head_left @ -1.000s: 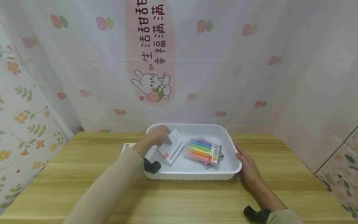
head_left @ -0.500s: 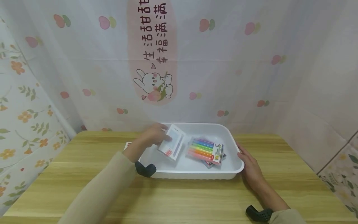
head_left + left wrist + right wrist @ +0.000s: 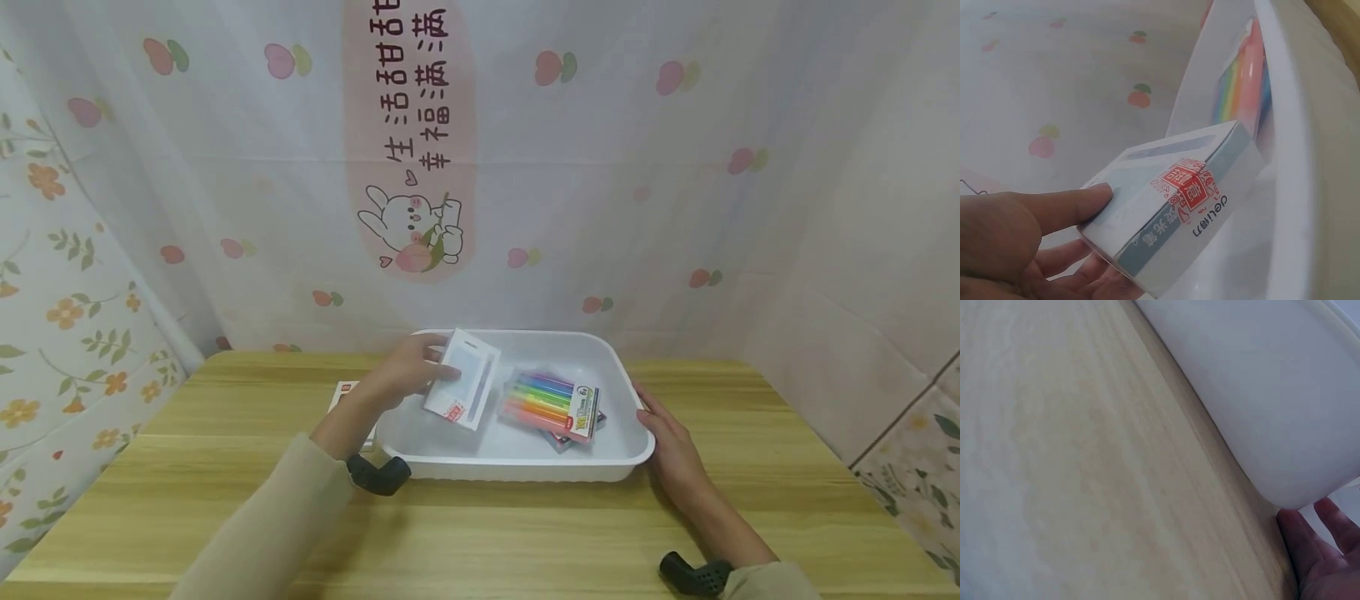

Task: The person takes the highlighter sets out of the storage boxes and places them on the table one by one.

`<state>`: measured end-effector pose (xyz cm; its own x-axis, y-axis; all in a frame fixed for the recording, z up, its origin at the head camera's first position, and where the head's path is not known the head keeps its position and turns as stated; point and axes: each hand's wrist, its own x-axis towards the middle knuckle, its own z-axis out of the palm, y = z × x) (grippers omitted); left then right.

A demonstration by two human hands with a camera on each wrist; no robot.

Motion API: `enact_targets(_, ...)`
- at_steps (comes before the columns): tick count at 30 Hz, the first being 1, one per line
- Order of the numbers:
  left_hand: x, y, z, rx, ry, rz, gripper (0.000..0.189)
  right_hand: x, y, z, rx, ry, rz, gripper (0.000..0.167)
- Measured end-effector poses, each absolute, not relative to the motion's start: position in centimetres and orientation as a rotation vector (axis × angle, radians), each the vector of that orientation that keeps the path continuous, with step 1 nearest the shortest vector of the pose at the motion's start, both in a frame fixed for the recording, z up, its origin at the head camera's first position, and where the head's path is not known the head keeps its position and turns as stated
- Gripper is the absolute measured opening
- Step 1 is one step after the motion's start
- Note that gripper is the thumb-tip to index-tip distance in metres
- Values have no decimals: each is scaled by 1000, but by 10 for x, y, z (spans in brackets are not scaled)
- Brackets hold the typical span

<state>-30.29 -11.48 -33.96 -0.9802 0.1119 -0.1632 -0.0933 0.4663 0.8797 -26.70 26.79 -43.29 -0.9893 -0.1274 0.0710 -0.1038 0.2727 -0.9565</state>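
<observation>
My left hand (image 3: 401,375) holds a white-and-pale-blue highlighter box (image 3: 1179,194) by one end, thumb on its top face and fingers beneath. The box is tilted over the left half of a white plastic tray (image 3: 517,469). Inside the tray's right half lies a clear pack of rainbow-coloured pens (image 3: 551,400), partly covering another flat pack (image 3: 558,442). My right hand (image 3: 675,450) grips the tray's right side near the front corner, thumb at the rim and fingers along the outer wall. Low at that corner, fingertips (image 3: 1288,517) show in the right wrist view.
The tray stands on a wood-grain table (image 3: 510,533) in front of a printed curtain (image 3: 555,208). Left of the tray, a white item with a red mark (image 3: 343,388) lies on the table, mostly hidden behind my left forearm.
My left hand has lifted the highlighter box from inside the tray and drawn back slightly left, tilting it. The right hand stays at the tray's side.
</observation>
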Motion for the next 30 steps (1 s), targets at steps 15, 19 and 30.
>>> enact_targets(15,-286,-140,-347,-26,2484,1718,71,-267,263,-433,-283,2404,-1957,60)
enact_targets(19,-284,-144,-347,-36,2498,1768,72,-266,263,-431,-257,2404,-1976,59)
enact_targets(30,-277,-147,-334,-25,2547,1806,71,-267,268,-432,-243,2449,-1904,61)
